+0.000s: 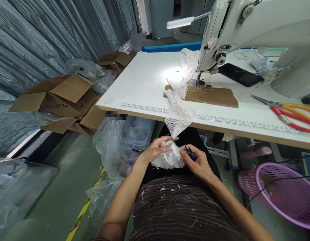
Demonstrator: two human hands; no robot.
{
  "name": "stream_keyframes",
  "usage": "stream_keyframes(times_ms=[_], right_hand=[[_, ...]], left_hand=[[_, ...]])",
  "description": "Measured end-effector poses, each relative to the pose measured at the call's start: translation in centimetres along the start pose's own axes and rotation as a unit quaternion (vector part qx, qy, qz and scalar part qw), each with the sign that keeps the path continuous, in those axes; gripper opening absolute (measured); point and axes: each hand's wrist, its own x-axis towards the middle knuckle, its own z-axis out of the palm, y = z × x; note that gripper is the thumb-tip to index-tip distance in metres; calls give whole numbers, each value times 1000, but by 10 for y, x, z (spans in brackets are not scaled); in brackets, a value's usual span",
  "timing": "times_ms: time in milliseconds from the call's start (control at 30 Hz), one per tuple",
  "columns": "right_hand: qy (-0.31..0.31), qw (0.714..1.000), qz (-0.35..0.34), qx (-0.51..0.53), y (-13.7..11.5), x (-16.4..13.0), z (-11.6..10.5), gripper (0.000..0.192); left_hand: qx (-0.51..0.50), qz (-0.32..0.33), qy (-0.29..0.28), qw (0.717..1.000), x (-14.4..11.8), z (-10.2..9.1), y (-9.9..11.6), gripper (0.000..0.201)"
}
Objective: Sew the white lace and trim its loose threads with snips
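Pinching white lace [173, 158] with the left hand [152, 151] and gripping small snips [191, 154] in the right hand [199, 160], ideally angling the tips away from the mesh.

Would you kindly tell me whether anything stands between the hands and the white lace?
Nothing visible does: the left hand holds the lace, and the right hand, holding small snips, is right at its edge.
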Motion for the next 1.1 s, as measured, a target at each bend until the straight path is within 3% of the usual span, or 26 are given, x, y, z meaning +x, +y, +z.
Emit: stream_keyframes(times_ms=[200, 333, 467, 767, 900, 1100], right_hand=[[-8, 1000, 18, -14, 5, -1, -3, 24], [-27, 999, 29, -23, 9, 6, -8, 35], [-43, 994, 12, -96, 7, 18, -12, 51], [-65, 979, -65, -183, -4, 39, 2, 41], [-30, 981, -55, -182, -3, 35, 4, 38], [-64, 975, -76, -199, -6, 31, 5, 39]], left_hand=[[125, 18, 40, 991, 5, 3, 13, 26], [124, 17, 65, 990, 1, 1, 14, 24], [144, 14, 74, 987, -3, 1, 16, 23], [214, 51, 78, 972, -3, 3, 21, 19], [191, 55, 93, 976, -2, 1, 18, 19], [145, 22, 96, 984, -3, 2, 17, 23]])
